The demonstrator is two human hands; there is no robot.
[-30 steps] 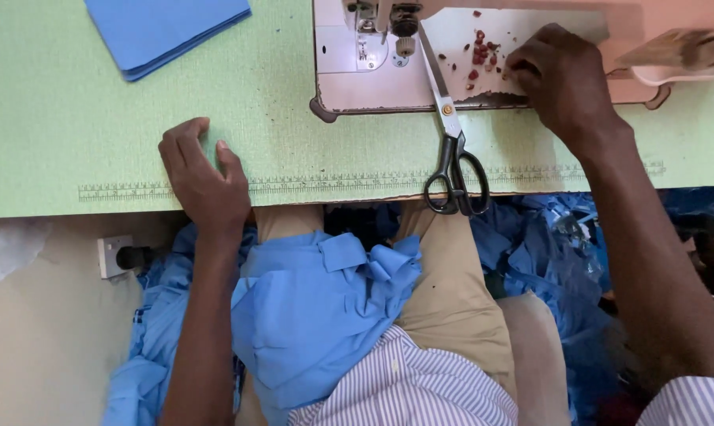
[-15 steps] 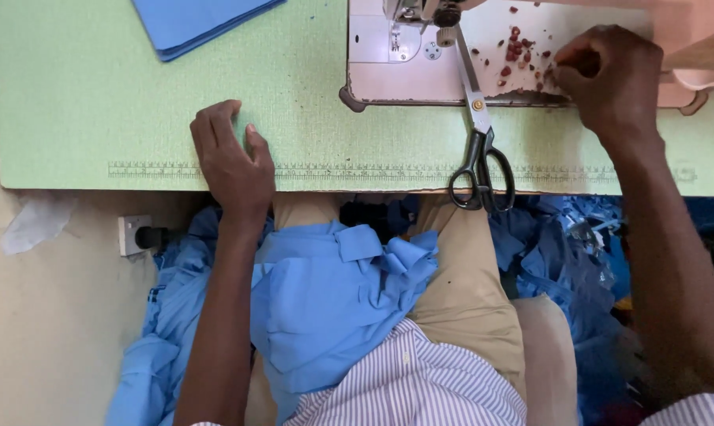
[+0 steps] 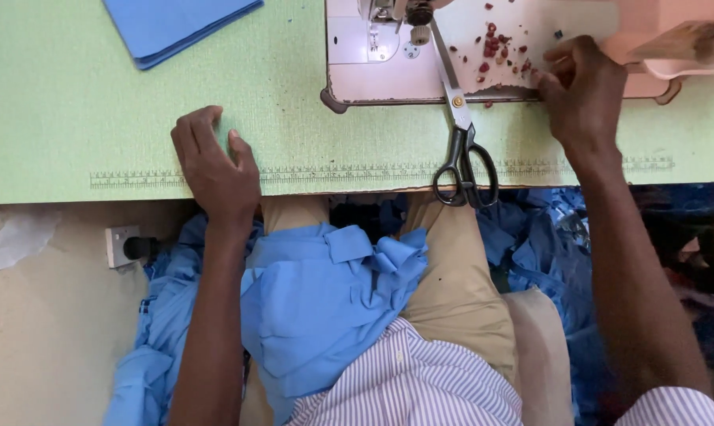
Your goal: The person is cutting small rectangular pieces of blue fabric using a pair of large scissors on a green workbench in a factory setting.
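Note:
My left hand (image 3: 213,167) rests palm down on the light green table (image 3: 80,102) near its front edge, fingers apart, holding nothing. My right hand (image 3: 582,91) lies on the white bed of the sewing machine (image 3: 372,63), fingertips pinched among small red scraps (image 3: 499,47). Whether it grips one is unclear. Black-handled scissors (image 3: 461,134) lie between the hands, blades pointing toward the needle, handles over the table edge. Blue fabric (image 3: 325,300) is bunched in my lap.
A stack of blue cloth pieces (image 3: 175,24) lies at the table's far left. More blue fabric (image 3: 546,237) is heaped below the table on both sides. A wall socket with a black plug (image 3: 128,246) sits under the table's left edge.
The view has shifted so everything sits further right in frame. My left hand stays flat on the table. My right hand's fingers have moved slightly over the red scraps.

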